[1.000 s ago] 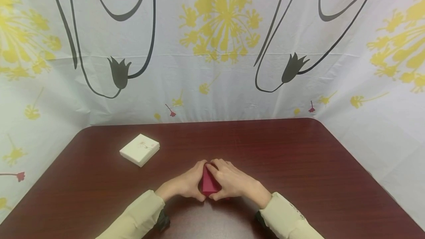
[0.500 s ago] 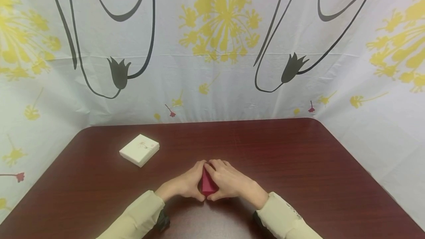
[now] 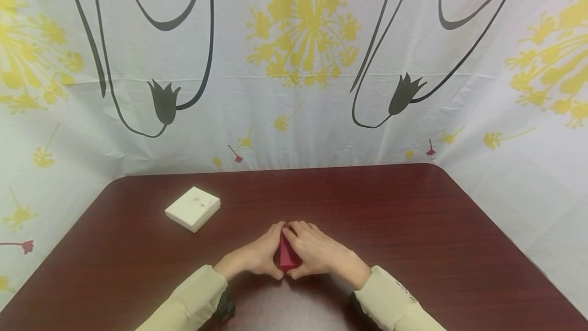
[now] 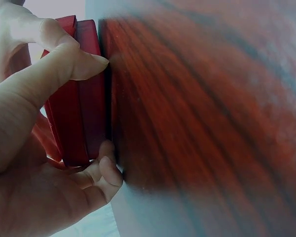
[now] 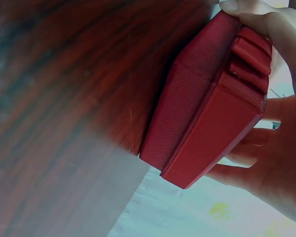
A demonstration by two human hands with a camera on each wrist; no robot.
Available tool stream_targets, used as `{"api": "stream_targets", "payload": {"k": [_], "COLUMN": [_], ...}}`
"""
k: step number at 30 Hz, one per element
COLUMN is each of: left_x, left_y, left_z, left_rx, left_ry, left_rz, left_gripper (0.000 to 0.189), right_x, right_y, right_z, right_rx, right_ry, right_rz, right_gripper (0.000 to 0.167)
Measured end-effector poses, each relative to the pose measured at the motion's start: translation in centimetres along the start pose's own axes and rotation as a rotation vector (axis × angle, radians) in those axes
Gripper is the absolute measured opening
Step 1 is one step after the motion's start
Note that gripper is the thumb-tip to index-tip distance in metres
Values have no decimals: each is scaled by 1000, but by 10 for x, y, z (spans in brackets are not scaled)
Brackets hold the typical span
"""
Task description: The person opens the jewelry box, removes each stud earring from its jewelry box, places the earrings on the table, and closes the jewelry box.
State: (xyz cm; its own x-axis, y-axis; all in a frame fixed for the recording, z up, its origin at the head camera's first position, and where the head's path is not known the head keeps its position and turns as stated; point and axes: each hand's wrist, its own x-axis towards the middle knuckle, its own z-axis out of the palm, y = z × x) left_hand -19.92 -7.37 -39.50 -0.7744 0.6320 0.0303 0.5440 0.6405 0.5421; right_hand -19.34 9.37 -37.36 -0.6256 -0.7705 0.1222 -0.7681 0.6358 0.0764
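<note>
Sheet with grey and yellow flower print hangs behind worktop, dark red-brown, wood grain. Pale sleeves come in from near side. Left hand and right hand both hold red box from opposite sides, thumbs at near end, fingers toward far end. White box lies beyond, to the left, well apart. Red box sits on worktop between hands, partly covered, seam along its side.
</note>
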Motion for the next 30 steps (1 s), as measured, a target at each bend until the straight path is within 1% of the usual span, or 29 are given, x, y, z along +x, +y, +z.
{"api": "stream_targets", "payload": {"k": [11,21,30], "left_x": [0,1,0], "left_y": [-1,-2,-3], "left_z": [1,1,1], "left_rx": [-9,-5,-14], "left_ry": [4,11,13], "left_rz": [14,14,30], "left_gripper": [99,98,95], "right_x": [1,1,1], "right_y": [0,0,2], "right_z": [1,1,0], "right_rx": [-4,-19,36], "right_ry": [10,16,-13], "right_rz": [1,-9,10], "right_gripper": [81,80,80]}}
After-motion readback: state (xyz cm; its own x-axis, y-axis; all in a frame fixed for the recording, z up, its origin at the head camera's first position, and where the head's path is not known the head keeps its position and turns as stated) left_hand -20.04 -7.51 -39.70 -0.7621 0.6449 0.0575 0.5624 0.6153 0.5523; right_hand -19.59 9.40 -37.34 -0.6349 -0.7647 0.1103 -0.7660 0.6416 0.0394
